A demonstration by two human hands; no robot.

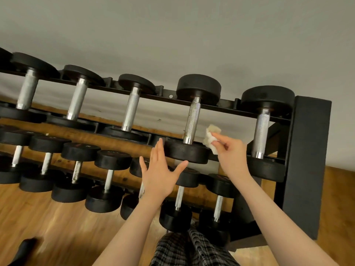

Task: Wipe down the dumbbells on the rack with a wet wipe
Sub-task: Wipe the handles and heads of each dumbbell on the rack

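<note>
A black rack [305,154] carries two rows of black dumbbells with knurled steel handles. My right hand [231,150] pinches a crumpled white wet wipe [210,138], held just right of the handle of the second dumbbell from the right on the top row [192,120]. My left hand [160,173] is spread open, fingers up, its fingertips at the left side of that dumbbell's near head [187,152]. The rightmost top dumbbell [262,131] stands beyond the wipe.
Smaller dumbbells [109,181] fill the lower row, partly hidden behind my forearms. A grey wall rises behind the rack and wood flooring [57,217] lies below. My checked trouser legs [190,248] show at the bottom, and a dark blurred object [25,248] sits bottom left.
</note>
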